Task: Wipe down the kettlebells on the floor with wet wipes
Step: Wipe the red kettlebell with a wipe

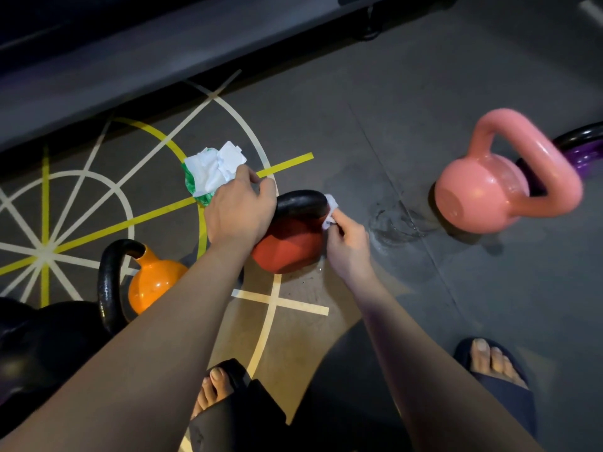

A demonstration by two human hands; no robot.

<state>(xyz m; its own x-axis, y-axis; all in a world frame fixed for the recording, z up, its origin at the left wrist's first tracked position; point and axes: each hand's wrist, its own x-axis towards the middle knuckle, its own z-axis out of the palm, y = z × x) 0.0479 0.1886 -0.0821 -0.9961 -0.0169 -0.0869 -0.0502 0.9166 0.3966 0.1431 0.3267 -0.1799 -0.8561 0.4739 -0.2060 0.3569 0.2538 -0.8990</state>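
A red kettlebell (pixel 290 246) with a black handle (pixel 301 202) stands on the floor in the middle. My left hand (pixel 239 210) grips the left side of that handle. My right hand (pixel 347 244) pinches a small white wet wipe (pixel 330 208) against the handle's right end. Behind my left hand lies a green pack of wet wipes (pixel 212 171) with white wipes pulled out of it. A pink kettlebell (pixel 502 181) lies tipped on its side at the right. An orange kettlebell (pixel 153 278) with a black handle stands at the lower left.
A black kettlebell (pixel 49 340) sits at the far left and a purple one (pixel 579 151) behind the pink one. Yellow and white lines mark the grey floor (pixel 391 125). A wet smear (pixel 394 226) shows beside the red kettlebell. My sandalled feet are at the bottom.
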